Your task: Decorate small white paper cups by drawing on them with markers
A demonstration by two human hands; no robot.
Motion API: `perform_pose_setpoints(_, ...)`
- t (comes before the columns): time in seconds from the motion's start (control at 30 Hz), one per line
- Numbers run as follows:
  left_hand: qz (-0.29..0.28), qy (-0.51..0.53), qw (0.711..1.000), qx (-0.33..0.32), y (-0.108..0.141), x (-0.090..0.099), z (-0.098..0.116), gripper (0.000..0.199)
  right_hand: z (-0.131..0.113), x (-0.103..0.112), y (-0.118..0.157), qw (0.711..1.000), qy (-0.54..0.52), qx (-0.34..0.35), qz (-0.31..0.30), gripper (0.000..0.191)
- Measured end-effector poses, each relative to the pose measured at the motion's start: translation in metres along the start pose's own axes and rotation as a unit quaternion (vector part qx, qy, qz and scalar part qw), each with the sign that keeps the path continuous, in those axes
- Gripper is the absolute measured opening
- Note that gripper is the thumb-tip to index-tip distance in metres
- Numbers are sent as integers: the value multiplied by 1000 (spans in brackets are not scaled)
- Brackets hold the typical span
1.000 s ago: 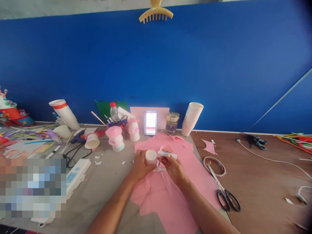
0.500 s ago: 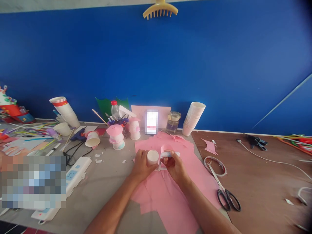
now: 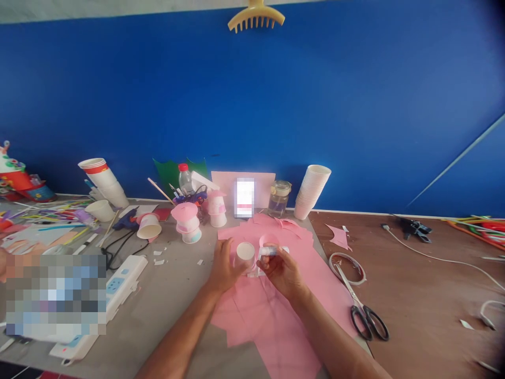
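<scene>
A white paper cup (image 3: 245,255) stands on the pink paper in front of me. Just left of it is my left hand (image 3: 224,269), fingers spread and lifted off its side, the thumb close to the cup's lower part. My right hand (image 3: 286,271) is closed around a small white-and-blue tube that looks like a glue stick (image 3: 269,251), held level right of the cup. Behind that hand lies a round pink paper piece (image 3: 268,240). Layered pink paper sheets (image 3: 272,321) spread beneath both hands.
Scissors (image 3: 366,316) and a tape roll (image 3: 347,267) lie to the right. Behind stand a cup stack (image 3: 313,190), a glass jar (image 3: 279,197) and pink-topped cup figures (image 3: 187,222). A power strip (image 3: 118,284) is on the left, near another person's hand (image 3: 3,263).
My left hand has loosened from around the cup, its fingers now apart to the left. My right hand keeps the tube in nearly the same place.
</scene>
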State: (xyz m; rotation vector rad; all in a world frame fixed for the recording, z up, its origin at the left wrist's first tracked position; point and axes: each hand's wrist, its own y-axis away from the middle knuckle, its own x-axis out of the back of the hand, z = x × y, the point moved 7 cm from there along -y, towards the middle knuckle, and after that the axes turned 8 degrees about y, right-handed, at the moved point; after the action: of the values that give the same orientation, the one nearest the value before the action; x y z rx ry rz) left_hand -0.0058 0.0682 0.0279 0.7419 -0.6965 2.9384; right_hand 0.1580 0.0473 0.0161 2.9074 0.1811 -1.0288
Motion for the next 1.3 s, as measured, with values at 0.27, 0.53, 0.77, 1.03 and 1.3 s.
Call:
perform_pose_setpoints(0.27,62,35,985,-156,15,19,50,62,-2,-22,13,998,45,-21,-43,58)
perform_pose_setpoints(0.53,-32,112,982,-150,30,-3,63,24,4,-45,23,991,31,-47,-120,39)
perform_pose_setpoints(0.77,-32,177,976,-119,31,-4,59,13,12,-27,16,993,25,-66,-93,41)
perform_pose_setpoints(1.03,-17,187,979,-81,27,-3,56,14,2,-12,12,992,93,-59,-67,32)
perform_pose_setpoints(1.3,7,208,976,-61,25,0,50,14,4,-13,13,993,64,-55,-79,18)
